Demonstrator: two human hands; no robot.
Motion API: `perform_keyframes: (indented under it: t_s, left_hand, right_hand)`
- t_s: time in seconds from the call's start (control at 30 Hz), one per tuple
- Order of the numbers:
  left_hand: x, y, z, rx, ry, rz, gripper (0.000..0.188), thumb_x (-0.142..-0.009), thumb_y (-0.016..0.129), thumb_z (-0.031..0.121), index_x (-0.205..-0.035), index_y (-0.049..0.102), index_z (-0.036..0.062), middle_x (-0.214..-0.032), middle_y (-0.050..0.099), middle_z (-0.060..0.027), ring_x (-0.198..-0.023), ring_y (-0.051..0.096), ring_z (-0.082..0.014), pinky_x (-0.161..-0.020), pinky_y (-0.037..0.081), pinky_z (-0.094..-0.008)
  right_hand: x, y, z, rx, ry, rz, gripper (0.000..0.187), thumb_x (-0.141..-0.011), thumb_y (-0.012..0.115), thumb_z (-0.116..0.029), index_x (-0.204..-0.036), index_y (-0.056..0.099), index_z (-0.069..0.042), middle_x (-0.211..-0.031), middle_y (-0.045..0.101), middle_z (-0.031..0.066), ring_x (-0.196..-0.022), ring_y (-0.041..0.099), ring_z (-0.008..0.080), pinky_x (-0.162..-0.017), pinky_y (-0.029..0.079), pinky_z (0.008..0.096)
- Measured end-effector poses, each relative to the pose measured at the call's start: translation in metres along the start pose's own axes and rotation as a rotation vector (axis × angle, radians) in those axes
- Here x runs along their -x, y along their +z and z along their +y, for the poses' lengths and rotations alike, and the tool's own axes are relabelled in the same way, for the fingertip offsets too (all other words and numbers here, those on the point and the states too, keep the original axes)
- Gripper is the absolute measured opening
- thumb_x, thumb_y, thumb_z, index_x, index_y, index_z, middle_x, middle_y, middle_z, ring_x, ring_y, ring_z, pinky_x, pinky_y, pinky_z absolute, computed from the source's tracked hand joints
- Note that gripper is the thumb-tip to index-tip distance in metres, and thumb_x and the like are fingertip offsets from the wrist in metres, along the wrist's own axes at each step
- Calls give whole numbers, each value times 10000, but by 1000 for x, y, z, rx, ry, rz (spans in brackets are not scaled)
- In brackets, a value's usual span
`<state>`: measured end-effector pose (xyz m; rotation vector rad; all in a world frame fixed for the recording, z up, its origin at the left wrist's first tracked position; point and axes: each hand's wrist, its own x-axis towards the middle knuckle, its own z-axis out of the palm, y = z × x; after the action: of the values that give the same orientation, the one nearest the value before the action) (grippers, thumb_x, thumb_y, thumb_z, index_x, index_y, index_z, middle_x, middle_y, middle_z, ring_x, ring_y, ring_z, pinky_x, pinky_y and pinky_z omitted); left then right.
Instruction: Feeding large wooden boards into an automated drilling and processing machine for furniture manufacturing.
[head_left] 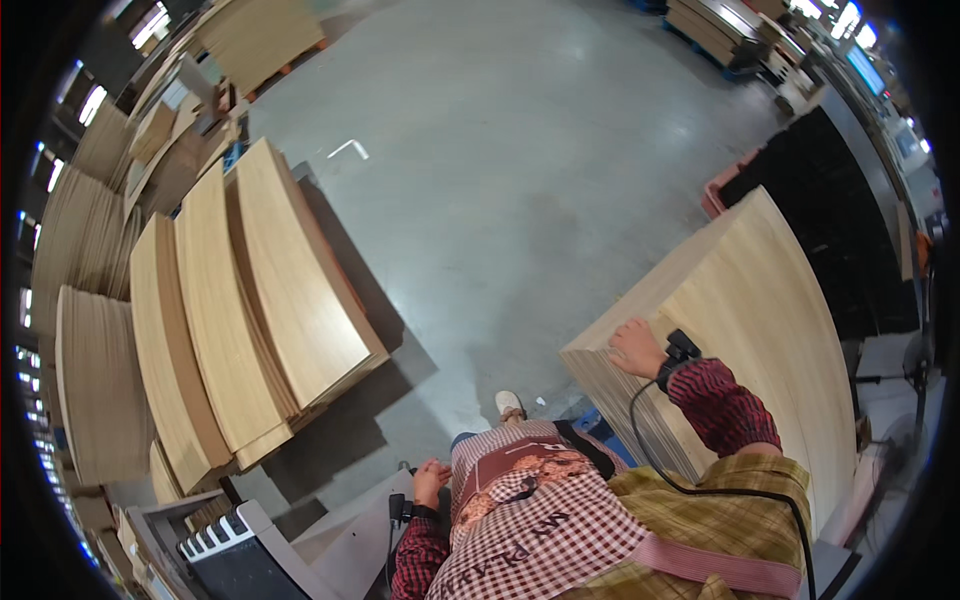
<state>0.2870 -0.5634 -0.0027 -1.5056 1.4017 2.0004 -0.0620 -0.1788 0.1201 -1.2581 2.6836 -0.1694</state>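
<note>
My right hand [637, 348] lies on the top edge of a tall stack of pale wood panels [760, 300], its fingers spread along the layered side. Lower down, my left hand [430, 483] hangs beside my checked apron [540, 530] with its fingers curled. A small dark knob-like piece [408, 467] shows by its fingertips, but I cannot make out whether the hand grips it. A light grey panel [345, 530] slopes below that hand. Each wrist carries a strapped black device, and a black cable [720, 491] runs along my right sleeve.
Several stacks of wood panels [300, 270] stand at the left, with a further board stack [255, 45] behind. A grey-and-black machine part [240, 545] is at the lower left. Black stacked material [820, 220] and a pink crate [722, 188] sit beyond the right stack. Grey floor [470, 180] lies between.
</note>
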Motion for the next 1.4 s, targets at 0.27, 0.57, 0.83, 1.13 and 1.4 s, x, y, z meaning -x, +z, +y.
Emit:
perform_keyframes:
  t_s: [0.27,0.57,0.83,1.13,1.4]
  left_hand:
    - [-27,-16,6,32,-69,51,358,-856,435,230,-1132,447,2,-872,600,-141,-715,598,-219,-611,484,-312]
    - [-112,-27,51,-338,354,56,266,-830,443,268,-893,582,51,-729,596,-80,-591,577,-153,-499,472,-283]
    - [-144,-63,118,-108,139,95,289,-826,459,281,-998,547,67,-718,585,-54,-544,523,-123,-454,407,-233]
    - [-165,-119,109,-175,147,190,302,-776,416,306,-758,582,54,-624,578,-62,-476,522,-169,-444,408,-312]
    - [-125,-88,120,68,124,271,235,-795,470,256,-874,559,54,-646,556,-58,-486,486,-115,-407,364,-243]
  right_hand:
    - [-15,-6,-4,64,14,-23,256,-657,596,-318,-793,593,-101,-829,563,77,-870,474,244,-805,313,403]
    - [2,37,27,254,53,-183,350,-754,516,-348,-924,601,-54,-916,592,131,-947,511,314,-910,313,477]
    - [-91,21,-40,-77,126,-302,344,-758,515,-337,-924,598,-48,-904,595,130,-924,522,309,-879,335,467]
    - [-203,50,-86,-360,86,-493,337,-763,514,-325,-924,594,-41,-891,598,129,-897,534,302,-844,360,456]
    - [-272,77,-100,-487,6,-699,330,-767,514,-314,-925,591,-34,-879,601,128,-874,545,296,-814,382,447]
